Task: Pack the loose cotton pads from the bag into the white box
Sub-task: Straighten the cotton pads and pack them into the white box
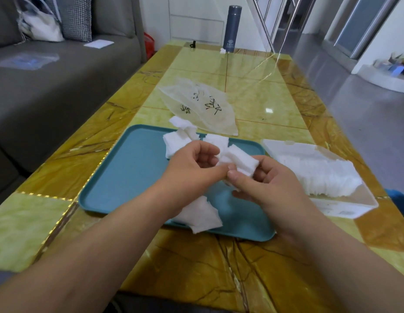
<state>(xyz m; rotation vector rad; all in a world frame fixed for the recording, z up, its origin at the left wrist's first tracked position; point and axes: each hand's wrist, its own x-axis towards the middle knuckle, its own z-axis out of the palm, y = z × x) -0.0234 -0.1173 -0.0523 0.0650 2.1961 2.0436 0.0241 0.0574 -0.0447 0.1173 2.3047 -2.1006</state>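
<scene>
Over the teal tray [128,177], my left hand [192,170] and my right hand [262,179] together hold a small stack of white cotton pads [239,158], fingers curled around it. More loose pads lie on the tray: a pile at its far edge [180,136] and another heap near its front edge [201,218], partly under my left wrist. The white box [345,205] stands open to the right of the tray, with a row of pads [320,175] packed inside. The flat translucent bag [196,105] with black writing lies beyond the tray.
A grey flask [232,28] stands at the far end of the yellow marble table [60,177]. A grey sofa [49,86] with a white handbag [40,26] runs along the left. A metal rack [284,21] stands behind the table on the right.
</scene>
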